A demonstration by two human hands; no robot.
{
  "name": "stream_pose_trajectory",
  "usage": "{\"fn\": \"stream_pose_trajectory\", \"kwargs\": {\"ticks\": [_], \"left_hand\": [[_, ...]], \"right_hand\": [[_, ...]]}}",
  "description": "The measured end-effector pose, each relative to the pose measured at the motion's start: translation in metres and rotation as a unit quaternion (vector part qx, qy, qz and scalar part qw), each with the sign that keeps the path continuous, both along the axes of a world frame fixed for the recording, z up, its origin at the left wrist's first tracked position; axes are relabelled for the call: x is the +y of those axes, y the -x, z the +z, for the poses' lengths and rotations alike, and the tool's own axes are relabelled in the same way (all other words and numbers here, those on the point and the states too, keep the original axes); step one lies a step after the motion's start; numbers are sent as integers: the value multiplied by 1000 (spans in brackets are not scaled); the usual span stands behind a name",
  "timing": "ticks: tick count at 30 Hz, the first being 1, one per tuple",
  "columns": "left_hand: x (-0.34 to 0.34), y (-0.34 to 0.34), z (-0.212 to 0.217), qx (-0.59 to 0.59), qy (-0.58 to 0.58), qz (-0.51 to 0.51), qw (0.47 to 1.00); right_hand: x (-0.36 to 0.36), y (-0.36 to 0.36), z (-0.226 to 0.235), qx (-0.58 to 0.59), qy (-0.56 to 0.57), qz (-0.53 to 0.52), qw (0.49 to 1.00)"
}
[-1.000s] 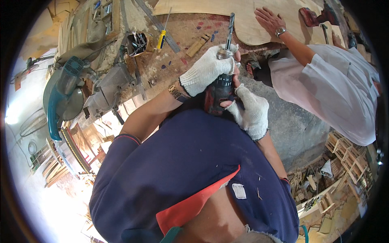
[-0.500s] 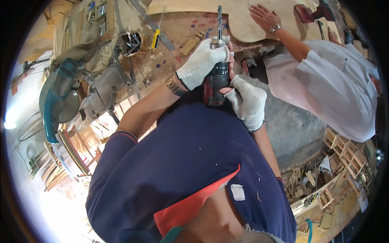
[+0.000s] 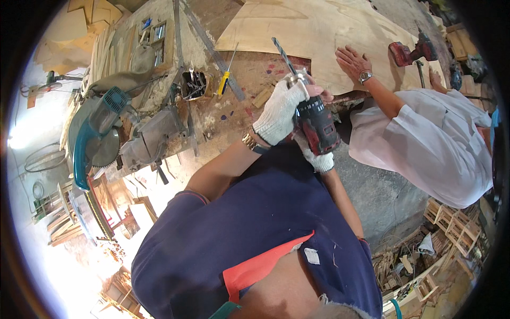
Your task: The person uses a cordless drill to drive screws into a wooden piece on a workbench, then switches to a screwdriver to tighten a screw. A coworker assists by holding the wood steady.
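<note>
Workbench across the top, left hand wrapped round drill, upper centre — right hand partly behind it, grip unclear

Strong glare bleaches the left wall and the lower left, while fisheye distortion bends the edges.

The gloved left hand wraps the red-and-black drill near its chuck, the long bit pointing up and leftward; the gloved right hand is partly hidden behind the drill. On the surface, a yellow-handled screwdriver lies across a metal bar. A co-worker's hand rests on a plywood sheet near a second red drill.
</note>
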State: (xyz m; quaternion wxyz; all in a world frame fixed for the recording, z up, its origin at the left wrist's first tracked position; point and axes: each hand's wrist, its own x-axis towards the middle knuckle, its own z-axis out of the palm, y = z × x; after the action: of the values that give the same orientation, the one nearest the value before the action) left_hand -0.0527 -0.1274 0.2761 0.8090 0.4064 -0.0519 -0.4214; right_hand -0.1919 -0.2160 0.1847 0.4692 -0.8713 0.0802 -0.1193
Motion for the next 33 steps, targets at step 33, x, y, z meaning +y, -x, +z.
{"fn": "stream_pose_trajectory", "kwargs": {"ticks": [33], "left_hand": [[10, 9, 5, 119, 143, -31, 982]], "right_hand": [[3, 16, 47, -16, -24, -50, 998]]}}
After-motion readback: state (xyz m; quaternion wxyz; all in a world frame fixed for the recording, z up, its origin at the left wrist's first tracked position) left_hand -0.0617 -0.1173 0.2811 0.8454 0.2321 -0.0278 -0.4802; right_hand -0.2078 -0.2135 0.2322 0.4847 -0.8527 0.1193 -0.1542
